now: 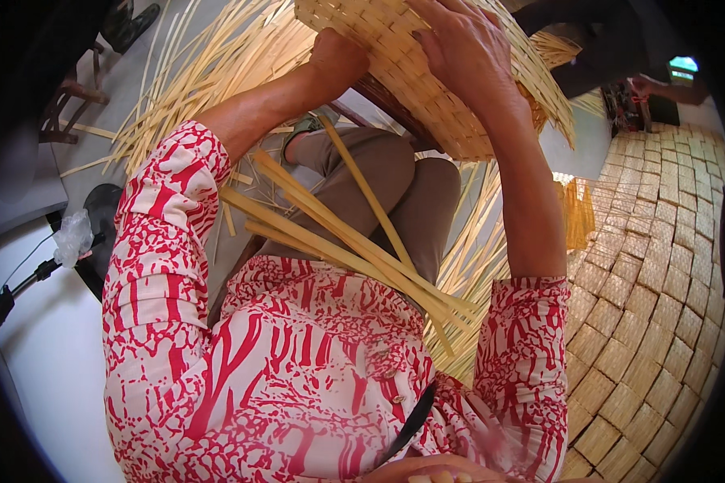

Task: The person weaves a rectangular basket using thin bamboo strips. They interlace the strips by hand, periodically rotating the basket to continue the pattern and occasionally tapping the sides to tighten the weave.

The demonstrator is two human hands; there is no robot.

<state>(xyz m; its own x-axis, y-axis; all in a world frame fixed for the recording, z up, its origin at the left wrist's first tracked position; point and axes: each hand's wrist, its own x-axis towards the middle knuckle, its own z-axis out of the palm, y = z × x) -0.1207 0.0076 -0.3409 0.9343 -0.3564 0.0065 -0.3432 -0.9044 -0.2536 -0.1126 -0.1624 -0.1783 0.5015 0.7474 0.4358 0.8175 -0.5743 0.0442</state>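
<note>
A half-shaped woven bamboo basket (403, 72) is held up above my knees, its top end cut off by the picture's edge. My left hand (338, 60) is closed in a fist at the basket's left edge; its fingertips are hidden. Across the outer weave lies my right hand (469, 60), bent over the basket near the top, with some fingers cut off by the frame. Several loose bamboo strips (354, 241) rest over my lap and point toward my waist.
A large spread of bamboo strips (217, 64) covers the floor ahead and left. Many woven bamboo rectangles (644, 298) are packed in rows on the right. A wooden stool (76, 101) stands far left. Another person's hand (644, 84) shows at the far right, beside a lit screen (683, 68).
</note>
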